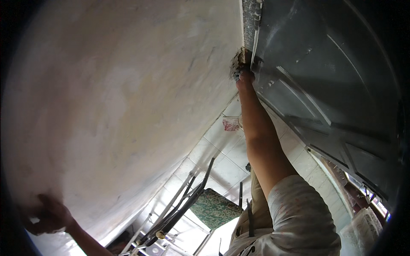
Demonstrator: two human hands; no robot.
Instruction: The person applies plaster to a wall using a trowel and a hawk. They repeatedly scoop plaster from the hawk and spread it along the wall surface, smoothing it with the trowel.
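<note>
My right arm reaches up to the narrow mottled strip [249, 25] between the pale, patchy wall [124, 94] and the grey panelled door [333, 68]. My right hand [245, 78] is closed on a dirty, crusted object [240, 59], too small and dark to identify, held at that strip beside a thin vertical rod or pipe. At the lower left, my left hand [49, 215] is against the wall in shadow, its thumb and fingers apart, with nothing clearly held.
Below are white floor tiles [205, 149], a chair with green patterned seat [215, 207], metal ladder-like frames [147, 230] along the wall's foot, a small red-marked piece [230, 123] near the corner, and a translucent plastic-covered item [363, 230] at lower right.
</note>
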